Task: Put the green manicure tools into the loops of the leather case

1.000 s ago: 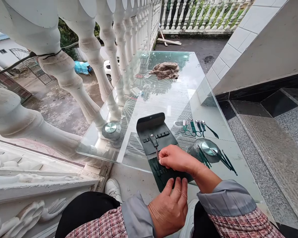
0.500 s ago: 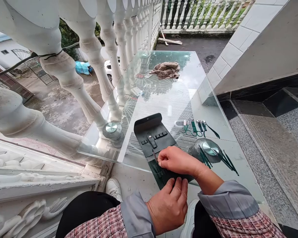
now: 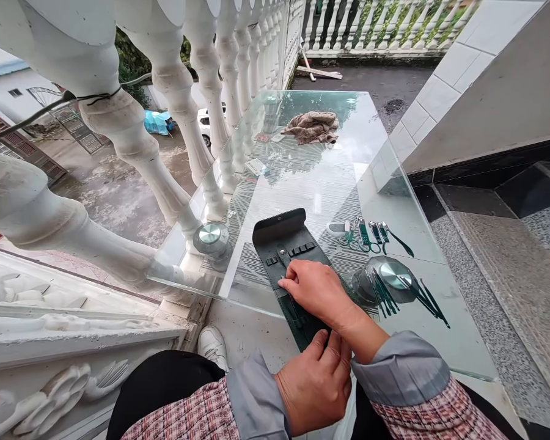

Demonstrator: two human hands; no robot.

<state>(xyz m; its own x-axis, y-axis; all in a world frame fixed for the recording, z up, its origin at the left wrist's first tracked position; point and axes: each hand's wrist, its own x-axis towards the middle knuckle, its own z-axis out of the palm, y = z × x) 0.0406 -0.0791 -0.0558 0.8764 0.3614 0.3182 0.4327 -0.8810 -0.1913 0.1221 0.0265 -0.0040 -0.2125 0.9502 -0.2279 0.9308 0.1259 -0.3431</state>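
A dark green case (image 3: 286,241) lies unfolded at the near edge of the glass table, its straps and loops showing. My left hand (image 3: 314,382) grips the case's near end, fingers close together. Over the middle of the case, my right hand (image 3: 318,293) is closed in a pinch by the slots; what sits between its fingertips is too small to make out. To the right are nail clippers (image 3: 363,233), green-handled scissors (image 3: 349,237) and a curved tool (image 3: 399,241). Several thin green tools (image 3: 426,299) lie nearer, over a round metal table support.
The glass table (image 3: 275,195) has another round metal support (image 3: 209,233) at its left. A brown cloth (image 3: 311,127) and a small packet (image 3: 255,167) lie farther back. White balusters (image 3: 169,91) line the left side; stone steps (image 3: 499,250) rise on the right.
My right hand has moved forward and left along the case; the thin tool seen at its fingertips is now mostly hidden. The view has shifted slightly. My left hand stays at the near end.
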